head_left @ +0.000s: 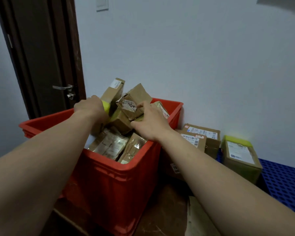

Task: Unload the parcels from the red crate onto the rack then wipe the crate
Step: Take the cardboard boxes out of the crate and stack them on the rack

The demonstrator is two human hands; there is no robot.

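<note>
A red plastic crate (119,181) stands in front of me, heaped with several brown cardboard parcels. My left hand (90,108) grips a tall box with yellow-green tape (112,94) at the crate's far left. My right hand (150,121) holds a crumpled brown parcel with a white printed label (133,101) near the top of the heap. Flat taped parcels (109,145) lie lower in the crate between my forearms.
Right of the crate, several labelled boxes (199,137) sit on a blue perforated rack (283,181), one with yellow-green tape (240,154). A dark door (41,65) with a metal handle stands at the left. A white wall is behind. Brown floor lies below.
</note>
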